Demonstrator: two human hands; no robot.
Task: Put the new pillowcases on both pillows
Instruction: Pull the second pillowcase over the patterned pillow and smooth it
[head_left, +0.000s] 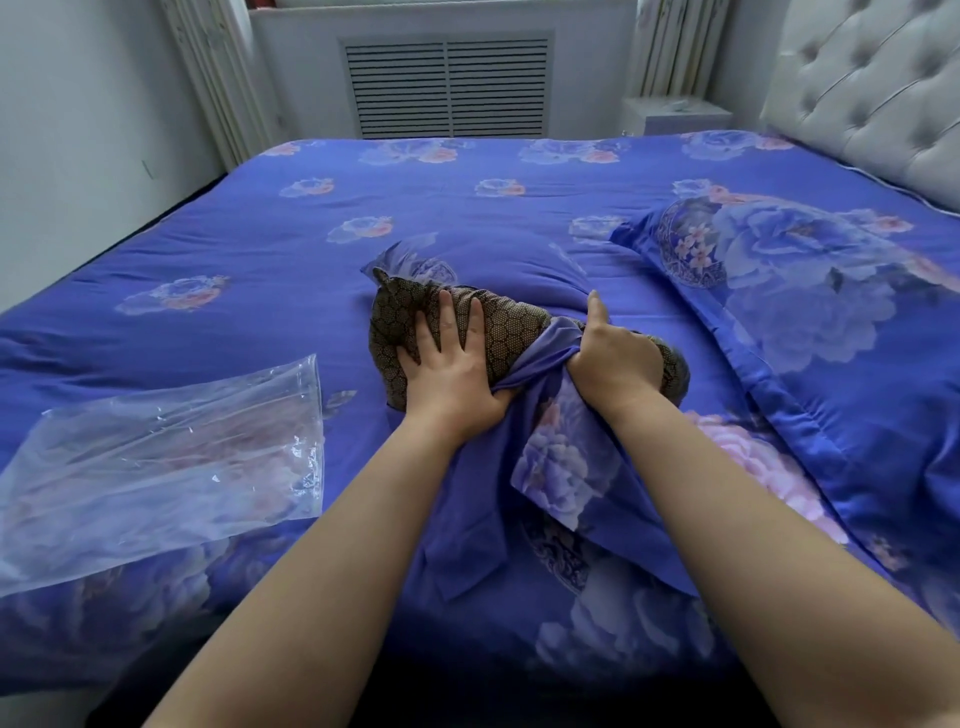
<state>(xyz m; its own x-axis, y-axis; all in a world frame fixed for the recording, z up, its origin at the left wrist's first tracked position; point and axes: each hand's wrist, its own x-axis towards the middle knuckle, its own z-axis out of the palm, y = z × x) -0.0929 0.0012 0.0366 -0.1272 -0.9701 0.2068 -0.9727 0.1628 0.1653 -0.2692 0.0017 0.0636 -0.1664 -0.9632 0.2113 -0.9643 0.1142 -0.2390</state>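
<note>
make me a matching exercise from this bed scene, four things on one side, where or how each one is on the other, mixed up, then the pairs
Things
1. left hand
2. right hand
3. clear plastic bag
4. covered pillow

States
A. lies flat and empty on the left part of the bed
B. grips a bunch of blue pillowcase fabric
C. presses with spread fingers on the dark patterned pillow
D. rests already in its floral case, near the headboard

Pairs: 1-C, 2-B, 3-A, 4-D
</note>
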